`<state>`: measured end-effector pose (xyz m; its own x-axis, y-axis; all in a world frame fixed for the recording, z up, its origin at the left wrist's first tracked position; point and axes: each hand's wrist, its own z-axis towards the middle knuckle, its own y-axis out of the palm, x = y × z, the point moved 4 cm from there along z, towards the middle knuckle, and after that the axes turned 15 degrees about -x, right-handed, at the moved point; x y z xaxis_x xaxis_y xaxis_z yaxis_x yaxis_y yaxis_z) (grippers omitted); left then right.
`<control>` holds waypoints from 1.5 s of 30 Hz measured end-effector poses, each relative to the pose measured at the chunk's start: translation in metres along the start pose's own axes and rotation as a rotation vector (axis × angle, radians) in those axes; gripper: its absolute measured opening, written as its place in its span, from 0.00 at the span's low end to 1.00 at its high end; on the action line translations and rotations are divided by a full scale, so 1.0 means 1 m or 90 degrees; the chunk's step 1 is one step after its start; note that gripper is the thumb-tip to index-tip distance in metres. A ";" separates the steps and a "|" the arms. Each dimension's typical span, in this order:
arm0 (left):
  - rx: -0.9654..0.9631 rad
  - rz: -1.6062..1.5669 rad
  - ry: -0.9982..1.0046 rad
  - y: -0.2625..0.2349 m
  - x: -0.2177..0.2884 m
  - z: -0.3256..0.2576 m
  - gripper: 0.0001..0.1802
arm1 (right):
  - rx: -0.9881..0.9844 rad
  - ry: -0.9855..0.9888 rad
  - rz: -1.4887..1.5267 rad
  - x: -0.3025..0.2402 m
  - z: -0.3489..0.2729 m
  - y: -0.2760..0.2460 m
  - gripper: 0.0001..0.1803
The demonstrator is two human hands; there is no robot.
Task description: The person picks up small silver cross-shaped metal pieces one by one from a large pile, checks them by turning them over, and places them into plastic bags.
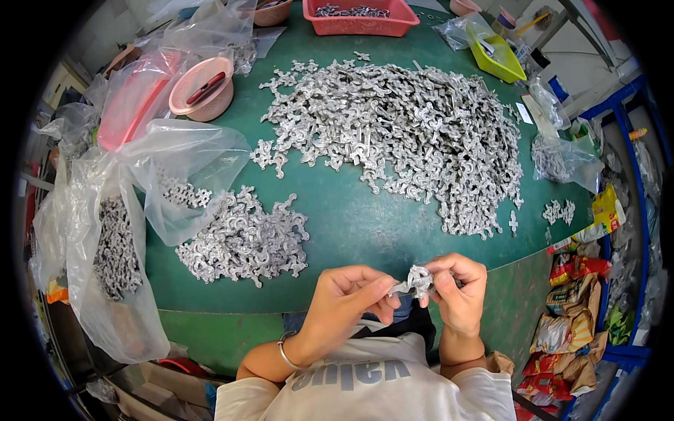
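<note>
1. Metal piece, small and silvery, is held between both hands in front of the chest, by the near edge of the green table.
2. The left hand pinches its narrow end between thumb and fingers; the right hand pinches the opposite side, fingers curled.
3. A slip could drop it toward the lap, since the grip looks to be by fingertips alone and little table lies beneath.
4. Twisting hard could bend the narrow end or nick a finger, if its edges are rough.
5. Pieces from the large heap and the smaller heap could get mixed, as they look alike and lie on one surface.
6. The right fingers cover part of the piece; whether it is one part or several joined, I cannot tell.
7. The clear bag at left blurs its contents, and the red tray is cut off at the top.
</note>
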<state>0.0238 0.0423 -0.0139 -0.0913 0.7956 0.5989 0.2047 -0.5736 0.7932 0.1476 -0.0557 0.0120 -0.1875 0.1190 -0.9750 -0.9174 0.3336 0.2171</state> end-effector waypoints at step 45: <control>0.051 0.933 0.462 0.042 0.022 -0.012 0.21 | 0.006 -0.127 -0.187 -0.014 0.000 0.012 0.06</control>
<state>0.0188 0.0330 0.0341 -0.1925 -0.6537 0.7319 0.5688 -0.6821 -0.4596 0.1393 -0.0534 0.0282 0.1566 0.1976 -0.9677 -0.9186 0.3891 -0.0692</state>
